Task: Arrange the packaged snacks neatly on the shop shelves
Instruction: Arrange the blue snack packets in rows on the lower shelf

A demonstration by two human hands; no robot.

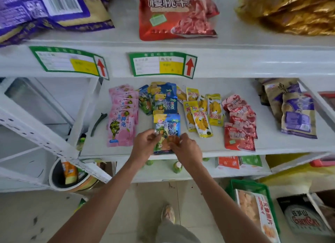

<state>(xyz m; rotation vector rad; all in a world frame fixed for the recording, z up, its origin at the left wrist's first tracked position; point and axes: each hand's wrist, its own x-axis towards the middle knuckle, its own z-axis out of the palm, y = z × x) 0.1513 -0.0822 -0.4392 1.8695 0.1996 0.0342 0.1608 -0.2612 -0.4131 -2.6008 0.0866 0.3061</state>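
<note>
Hands, left point(145, 143) and right point(186, 145), gripping blue packet point(166, 126), shelf point(199, 148) front

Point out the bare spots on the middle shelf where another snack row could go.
Bare shelf lies between the red packets and the purple-and-tan bags. A narrower strip sits left of the pink packets, though a dark clip lies there. The middle is crowded: blue packets and yellow packets overlap.

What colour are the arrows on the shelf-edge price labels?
Red, pointing up, on both price labels; only the head view shows them.
</note>
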